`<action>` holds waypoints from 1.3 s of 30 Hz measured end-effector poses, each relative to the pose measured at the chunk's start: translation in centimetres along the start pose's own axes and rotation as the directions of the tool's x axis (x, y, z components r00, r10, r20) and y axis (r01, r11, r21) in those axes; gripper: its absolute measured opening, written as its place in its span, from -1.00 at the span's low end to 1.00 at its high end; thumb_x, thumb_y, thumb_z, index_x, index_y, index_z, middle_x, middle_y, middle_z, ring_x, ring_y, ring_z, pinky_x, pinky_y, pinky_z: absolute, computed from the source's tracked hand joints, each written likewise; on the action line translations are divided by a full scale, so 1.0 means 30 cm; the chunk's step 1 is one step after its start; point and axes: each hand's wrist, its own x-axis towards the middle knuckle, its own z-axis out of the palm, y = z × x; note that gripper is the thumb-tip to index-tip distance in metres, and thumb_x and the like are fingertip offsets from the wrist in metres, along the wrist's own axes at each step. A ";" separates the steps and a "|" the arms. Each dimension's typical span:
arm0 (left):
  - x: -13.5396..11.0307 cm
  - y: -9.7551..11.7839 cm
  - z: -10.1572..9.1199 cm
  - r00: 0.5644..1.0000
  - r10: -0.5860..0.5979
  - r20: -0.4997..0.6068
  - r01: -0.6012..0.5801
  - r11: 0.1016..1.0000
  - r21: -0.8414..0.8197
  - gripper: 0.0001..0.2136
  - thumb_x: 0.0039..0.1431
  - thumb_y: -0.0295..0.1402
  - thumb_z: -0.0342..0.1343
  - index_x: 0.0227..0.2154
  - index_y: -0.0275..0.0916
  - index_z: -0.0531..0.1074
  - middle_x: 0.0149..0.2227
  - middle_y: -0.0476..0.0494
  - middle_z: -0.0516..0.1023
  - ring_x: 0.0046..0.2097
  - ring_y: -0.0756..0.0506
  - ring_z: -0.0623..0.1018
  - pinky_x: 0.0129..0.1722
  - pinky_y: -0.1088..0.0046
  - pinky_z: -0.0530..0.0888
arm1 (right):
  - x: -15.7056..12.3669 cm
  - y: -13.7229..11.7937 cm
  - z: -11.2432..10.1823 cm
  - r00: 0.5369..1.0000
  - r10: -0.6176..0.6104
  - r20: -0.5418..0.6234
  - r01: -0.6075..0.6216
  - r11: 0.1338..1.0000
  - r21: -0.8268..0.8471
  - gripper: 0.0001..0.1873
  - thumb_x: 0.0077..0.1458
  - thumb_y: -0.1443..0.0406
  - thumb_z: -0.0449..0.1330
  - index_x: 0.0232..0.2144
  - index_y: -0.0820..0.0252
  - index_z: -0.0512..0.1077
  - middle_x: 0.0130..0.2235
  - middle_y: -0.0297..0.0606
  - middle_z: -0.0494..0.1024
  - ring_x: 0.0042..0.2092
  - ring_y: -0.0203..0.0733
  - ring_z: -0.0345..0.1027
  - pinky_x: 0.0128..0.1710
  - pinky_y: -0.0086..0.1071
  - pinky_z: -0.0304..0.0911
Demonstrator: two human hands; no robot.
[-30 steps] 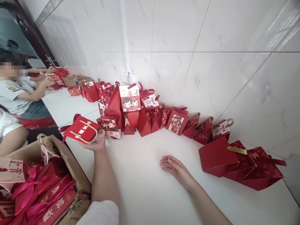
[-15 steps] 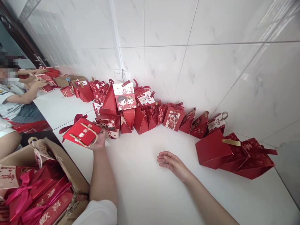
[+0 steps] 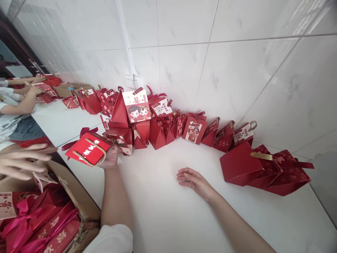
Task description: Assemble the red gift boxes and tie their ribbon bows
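Observation:
My left hand (image 3: 110, 156) is closed around the right side of a red gift box (image 3: 88, 149) with gold rope handles and a dark red ribbon. The box is held above the table at the left, tilted so that its printed face shows. My right hand (image 3: 193, 181) hovers over the white tabletop (image 3: 163, 207), fingers loosely curved and apart, with nothing in it. Behind the left hand stands a dark red box with cartoon figures (image 3: 122, 140). A large red box with a gold strap (image 3: 239, 163) lies to the right of my right hand.
Red gift boxes (image 3: 159, 135) line the tiled wall, some stacked. An open cardboard carton (image 3: 79, 193) full of ribboned boxes stands at the lower left. Another person's hand (image 3: 23, 161) reaches over it. Farther left, co-workers' arms (image 3: 25, 102) handle boxes. A wall socket (image 3: 131, 81) sits behind.
Another person's hand has come in over the carton at the left. The view has shifted slightly. My left hand still holds the gift box, and my right hand stays almost where it was.

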 end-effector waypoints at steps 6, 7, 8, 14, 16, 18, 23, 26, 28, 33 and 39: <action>-0.010 -0.006 0.029 0.999 0.014 0.042 -0.012 0.999 -0.039 -0.47 0.09 -0.07 0.06 0.07 -0.26 0.28 0.01 -0.23 0.47 -0.05 -0.10 0.50 -0.31 0.49 0.42 | 0.002 0.002 -0.004 1.000 0.007 -0.007 -0.007 1.000 0.004 -0.69 0.11 0.10 0.28 -0.14 0.11 0.50 -0.05 -0.16 0.53 0.00 -0.08 0.42 0.06 -0.14 0.28; -0.013 -0.007 0.037 0.999 0.031 0.036 -0.033 0.999 0.032 -0.48 0.11 -0.04 0.05 0.05 -0.26 0.28 0.00 -0.22 0.47 -0.04 -0.11 0.50 -0.31 0.50 0.42 | 0.002 0.001 -0.004 1.000 0.006 -0.009 -0.006 1.000 0.003 -0.69 0.11 0.10 0.28 -0.14 0.12 0.50 -0.05 -0.16 0.53 0.00 -0.08 0.42 0.06 -0.14 0.29; -0.016 -0.008 0.046 0.998 0.048 0.032 -0.052 0.991 0.120 -0.49 0.14 -0.01 0.01 0.03 -0.26 0.29 0.00 -0.21 0.47 -0.02 -0.12 0.50 -0.29 0.50 0.42 | 0.002 0.000 -0.003 1.000 0.004 -0.008 -0.004 1.000 0.002 -0.69 0.11 0.10 0.27 -0.14 0.12 0.50 -0.05 -0.15 0.53 0.00 -0.08 0.42 0.06 -0.14 0.29; -0.038 -0.001 0.091 0.987 0.153 0.040 -0.155 0.893 0.422 -0.50 0.19 0.12 -0.10 -0.05 -0.19 0.31 0.08 -0.13 0.44 0.18 -0.15 0.39 -0.10 0.45 0.46 | 0.003 -0.001 0.002 1.000 0.001 -0.019 -0.001 1.000 -0.003 -0.67 0.08 0.08 0.29 -0.15 0.12 0.50 -0.06 -0.15 0.53 -0.01 -0.08 0.42 0.06 -0.14 0.30; -0.044 -0.004 0.098 0.987 0.156 0.041 -0.160 0.902 0.400 -0.51 0.17 0.12 -0.06 -0.05 -0.18 0.32 0.11 -0.14 0.42 0.24 -0.10 0.34 0.04 0.46 0.42 | 0.004 0.001 0.001 1.000 -0.003 -0.017 0.003 1.000 -0.001 -0.67 0.08 0.08 0.29 -0.15 0.12 0.51 -0.06 -0.15 0.53 -0.01 -0.08 0.43 0.06 -0.13 0.30; -0.046 -0.012 0.091 0.990 0.142 0.016 -0.139 0.936 0.324 -0.49 0.15 0.10 -0.03 -0.02 -0.19 0.33 0.13 -0.17 0.42 0.26 -0.06 0.31 0.12 0.49 0.37 | 0.005 0.002 0.001 1.000 -0.007 -0.016 0.007 1.000 -0.003 -0.66 0.08 0.08 0.29 -0.15 0.12 0.51 -0.06 -0.15 0.54 -0.01 -0.08 0.43 0.06 -0.12 0.30; -0.001 -0.019 0.035 1.000 -0.017 -0.008 0.018 0.970 0.242 -0.54 0.15 0.04 0.01 -0.04 -0.16 0.40 -0.03 -0.10 0.57 0.15 -0.05 0.44 0.07 0.46 0.43 | 0.004 -0.002 0.002 1.000 -0.022 -0.018 0.022 1.000 0.004 -0.65 0.06 0.08 0.30 -0.15 0.13 0.50 -0.07 -0.15 0.55 -0.02 -0.08 0.45 0.07 -0.10 0.29; 0.045 -0.048 0.070 0.987 -0.141 0.081 0.107 0.940 0.325 -0.58 0.19 0.06 -0.04 -0.13 -0.12 0.49 -0.22 -0.11 0.63 -0.01 -0.16 0.56 -0.06 0.25 0.51 | 0.009 -0.005 0.001 0.999 -0.044 -0.004 0.044 0.999 0.008 -0.63 0.05 0.07 0.31 -0.16 0.14 0.50 -0.06 -0.13 0.54 -0.02 -0.09 0.45 0.08 -0.09 0.28; 0.043 -0.122 0.154 0.897 -0.375 0.235 0.228 0.847 0.480 -0.48 0.16 0.12 -0.06 -0.19 -0.21 0.54 -0.30 -0.24 0.64 -0.13 -0.28 0.61 -0.16 0.09 0.54 | 0.017 -0.003 0.002 0.998 -0.066 0.003 0.066 0.997 -0.031 -0.61 0.04 0.05 0.31 -0.15 0.15 0.48 -0.06 -0.13 0.54 -0.02 -0.09 0.45 0.06 -0.09 0.30; -0.194 -0.488 0.396 0.505 -0.806 0.308 -0.225 0.221 0.949 -0.59 0.18 -0.01 0.04 -0.08 -0.18 0.53 -0.08 -0.26 0.60 -0.02 -0.30 0.58 0.00 0.08 0.50 | 0.036 0.021 0.021 0.991 -0.130 0.006 0.127 0.955 -0.267 -0.56 0.03 -0.02 0.27 -0.18 0.17 0.45 -0.14 -0.18 0.53 -0.11 -0.13 0.47 -0.04 -0.15 0.36; -0.480 -0.762 0.364 0.458 -0.820 0.344 -0.557 0.036 0.830 -0.55 0.25 -0.23 0.00 0.19 -0.11 0.29 0.32 -0.15 0.22 0.37 -0.17 0.14 0.37 0.06 -0.02 | 0.016 -0.013 0.046 0.989 -0.142 0.031 0.137 0.840 -0.525 -0.72 0.04 0.08 0.27 -0.30 0.14 0.52 -0.20 -0.26 0.56 -0.13 -0.13 0.42 -0.04 -0.21 0.30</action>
